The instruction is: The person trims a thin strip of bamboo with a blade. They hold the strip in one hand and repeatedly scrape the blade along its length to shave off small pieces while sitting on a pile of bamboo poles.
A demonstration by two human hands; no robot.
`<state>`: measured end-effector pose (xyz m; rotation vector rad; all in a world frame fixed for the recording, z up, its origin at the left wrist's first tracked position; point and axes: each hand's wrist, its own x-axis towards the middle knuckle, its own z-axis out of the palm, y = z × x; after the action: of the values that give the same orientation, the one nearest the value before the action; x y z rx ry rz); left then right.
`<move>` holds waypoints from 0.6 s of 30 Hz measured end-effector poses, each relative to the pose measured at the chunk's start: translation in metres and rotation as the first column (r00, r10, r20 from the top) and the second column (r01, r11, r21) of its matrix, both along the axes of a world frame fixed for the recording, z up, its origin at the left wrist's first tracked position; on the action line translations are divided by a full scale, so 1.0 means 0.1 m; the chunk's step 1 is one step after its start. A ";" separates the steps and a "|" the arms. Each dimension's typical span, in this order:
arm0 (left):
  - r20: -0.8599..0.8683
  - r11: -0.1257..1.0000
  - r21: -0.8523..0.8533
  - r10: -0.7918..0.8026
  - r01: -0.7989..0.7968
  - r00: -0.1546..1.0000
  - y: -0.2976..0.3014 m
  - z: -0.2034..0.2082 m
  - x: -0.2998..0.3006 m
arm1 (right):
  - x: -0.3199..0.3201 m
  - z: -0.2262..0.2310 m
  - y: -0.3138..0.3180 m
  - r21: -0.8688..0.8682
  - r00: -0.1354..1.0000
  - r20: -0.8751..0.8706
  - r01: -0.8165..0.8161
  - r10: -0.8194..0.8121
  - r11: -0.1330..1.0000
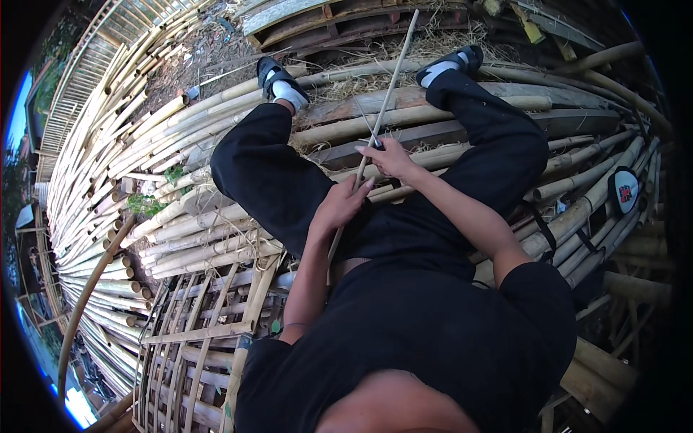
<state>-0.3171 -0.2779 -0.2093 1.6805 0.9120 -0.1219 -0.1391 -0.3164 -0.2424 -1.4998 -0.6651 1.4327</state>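
A long, thin bamboo strip (394, 78) runs from beside my lap up between my legs toward the far side. My left hand (341, 205) is wrapped round its near part, close to my lap. Farther along, my right hand (393, 159) grips a knife (377, 142) with a dark handle. The narrow blade points up and left, lying across the strip or just over it; contact I cannot tell. The thumb of my right hand stretches toward the strip. The strip's near end passes under my left wrist and is partly hidden by my body.
Bamboo poles (404, 119) lie under and between my legs. Many more poles (108, 159) are stacked at the left. A woven bamboo lattice (195, 335) stands at the lower left. Wooden pallets (310, 22) lie at the far side. A cap (622, 190) rests on poles at the right.
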 end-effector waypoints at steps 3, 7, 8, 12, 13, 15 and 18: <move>0.346 0.869 0.434 0.085 -0.239 0.934 0.23 0.73 -0.11 | 0.02 -0.06 0.08 0.019 0.995 -0.078 0.057 -0.055 0.998; 0.290 0.546 0.675 0.422 -0.497 0.859 0.94 1.43 -0.36 | 0.01 -0.21 0.04 -0.020 0.996 0.043 0.078 -0.077 0.997; 0.151 0.495 0.778 0.449 -0.386 0.881 1.19 1.43 -0.50 | -0.01 -0.23 0.04 -0.021 0.993 0.082 0.084 -0.082 0.996; -0.255 0.765 0.631 0.359 -0.127 0.898 1.99 1.14 -0.89 | -0.02 -0.26 0.03 -0.029 0.984 0.172 0.055 -0.050 0.998; -0.227 0.757 0.643 0.338 -0.120 0.913 2.07 1.08 -0.91 | -0.03 -0.26 0.05 -0.019 0.986 0.153 0.074 -0.070 0.997; -0.293 0.701 0.713 0.287 0.008 0.912 2.17 0.98 -0.88 | -0.06 -0.24 0.05 0.009 0.948 0.315 0.056 -0.056 0.998; -0.233 0.627 0.778 0.250 0.026 0.940 2.34 0.78 -0.74 | -0.03 -0.20 0.02 0.023 0.960 0.267 0.078 -0.082 0.997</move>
<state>-0.3909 -0.0435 -0.1317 2.4482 1.4585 0.1166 -0.1417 -0.3140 -0.2624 -1.7084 -0.7651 1.1730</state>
